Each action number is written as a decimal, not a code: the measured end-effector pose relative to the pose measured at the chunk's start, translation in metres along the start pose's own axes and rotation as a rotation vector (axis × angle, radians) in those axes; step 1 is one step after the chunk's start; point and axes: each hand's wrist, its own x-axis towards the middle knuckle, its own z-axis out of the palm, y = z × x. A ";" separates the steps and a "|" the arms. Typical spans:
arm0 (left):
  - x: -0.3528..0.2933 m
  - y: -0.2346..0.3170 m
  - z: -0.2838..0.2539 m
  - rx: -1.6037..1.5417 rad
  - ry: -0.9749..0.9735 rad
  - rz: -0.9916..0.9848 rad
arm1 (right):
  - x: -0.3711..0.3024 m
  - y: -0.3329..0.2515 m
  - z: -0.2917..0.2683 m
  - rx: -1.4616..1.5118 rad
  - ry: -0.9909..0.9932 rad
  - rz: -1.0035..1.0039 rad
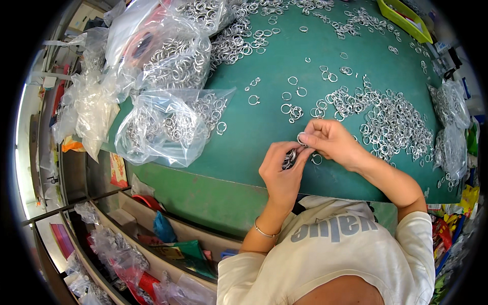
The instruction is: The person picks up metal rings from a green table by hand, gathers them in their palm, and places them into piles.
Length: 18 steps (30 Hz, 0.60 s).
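My left hand (pixel 281 173) is closed around a small bunch of silvery metal rings (pixel 290 159), held just over the near edge of the green table (pixel 244 127). Beside it, my right hand (pixel 333 145) pinches a single metal ring (pixel 302 139) between thumb and fingers, and the fingertips of both hands meet. A loose ring (pixel 316 159) lies on the table just below my right hand. Further right spreads a big pile of similar rings (pixel 396 122), many with a small lug on the band. My fingers partly hide the bunch.
Clear plastic bags of rings (pixel 168 122) crowd the table's left side, with more rings heaped (pixel 231 46) behind them. A yellow-green tray (pixel 406 20) stands at the far right corner. Bagged rings (pixel 450 147) sit along the right edge. Below left are shelf compartments (pixel 178 241) holding bags.
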 end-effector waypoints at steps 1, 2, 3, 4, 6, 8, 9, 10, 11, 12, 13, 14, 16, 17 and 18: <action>0.002 0.001 0.000 0.041 0.001 0.019 | -0.001 0.001 0.001 -0.068 0.017 -0.064; 0.003 0.002 0.000 0.081 0.002 0.038 | -0.001 0.007 0.001 -0.127 0.021 -0.151; 0.003 0.001 0.000 0.085 0.003 0.053 | 0.000 0.011 0.001 -0.185 0.022 -0.237; 0.003 -0.001 0.000 0.089 0.004 0.068 | -0.001 0.010 -0.001 -0.203 0.036 -0.224; 0.002 -0.003 0.000 0.052 -0.013 0.052 | 0.000 0.007 -0.003 -0.239 0.063 -0.199; 0.001 -0.005 -0.001 -0.029 -0.048 -0.010 | -0.002 -0.002 -0.002 -0.179 0.067 -0.125; 0.001 -0.004 -0.001 -0.023 -0.026 0.019 | -0.003 -0.006 -0.002 -0.150 0.067 -0.087; 0.002 -0.002 -0.001 -0.017 -0.003 0.047 | -0.004 -0.009 -0.001 -0.116 0.079 -0.005; 0.002 -0.001 0.000 -0.011 0.019 0.075 | -0.004 -0.012 -0.001 -0.082 0.091 0.078; 0.001 -0.001 0.000 -0.012 0.022 0.080 | -0.005 -0.010 -0.001 -0.066 0.087 0.075; 0.000 -0.001 0.002 -0.014 0.026 0.085 | -0.005 -0.009 -0.001 -0.050 0.084 0.072; -0.001 -0.001 0.003 -0.016 0.029 0.089 | -0.003 -0.001 0.000 -0.053 0.064 -0.016; 0.000 -0.001 0.004 -0.025 0.036 0.065 | -0.001 0.009 -0.001 -0.106 0.058 -0.140; 0.001 -0.001 0.005 -0.031 0.040 0.054 | 0.000 0.012 -0.002 -0.157 0.074 -0.176; 0.002 -0.002 0.005 -0.043 0.037 0.024 | 0.000 0.014 -0.002 -0.207 0.089 -0.211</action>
